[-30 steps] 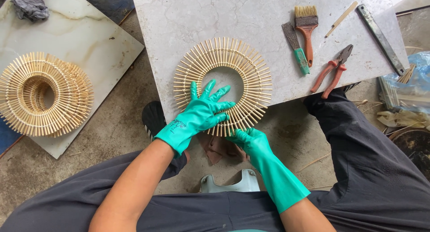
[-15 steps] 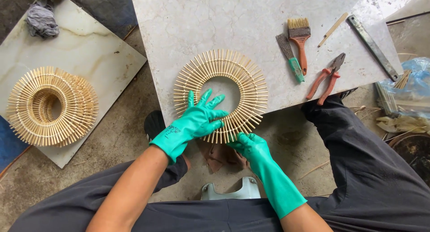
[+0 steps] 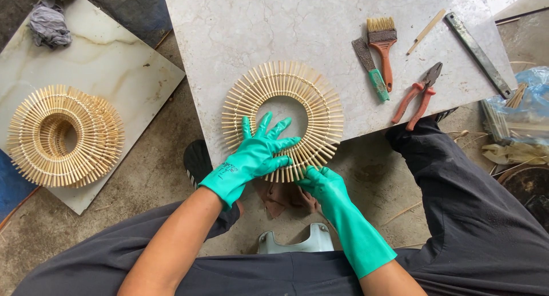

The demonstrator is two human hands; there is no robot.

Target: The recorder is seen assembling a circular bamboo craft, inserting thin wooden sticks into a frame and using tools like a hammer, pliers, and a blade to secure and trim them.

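- A grey rag lay crumpled at the far left corner of a pale marble slab resting on the floor.
- One stack of bamboo-stick rings sat on that slab, well apart from the hands; how many rings were in the stack could not be told.
- A dark shoe showed on the concrete floor between the slab and the counter.
- One single bamboo-stick ring lay flat at the near edge of the counter, its near rim overhanging the edge.
- The left hand, in a green rubber glove, lay palm down on the ring's near-left part, grip open, fingers spread and pointing far into the ring's centre hole.
- The right hand, also in a green glove, came up from under the counter edge and its grip was closed on the ring's near rim, just beside the left hand.
- A pale plastic stool showed between the person's legs, near the bottom.
- One green-handled scraper and one brush with an orange handle lay side by side on the counter, right of the ring.
- One thin wooden stick lay beyond them.
- One pair of red-handled pliers lay near the counter's right near edge.
- One metal bar lay slanted at the far right of the counter.
- Blue plastic bags with loose sticks lay on the floor at the right.
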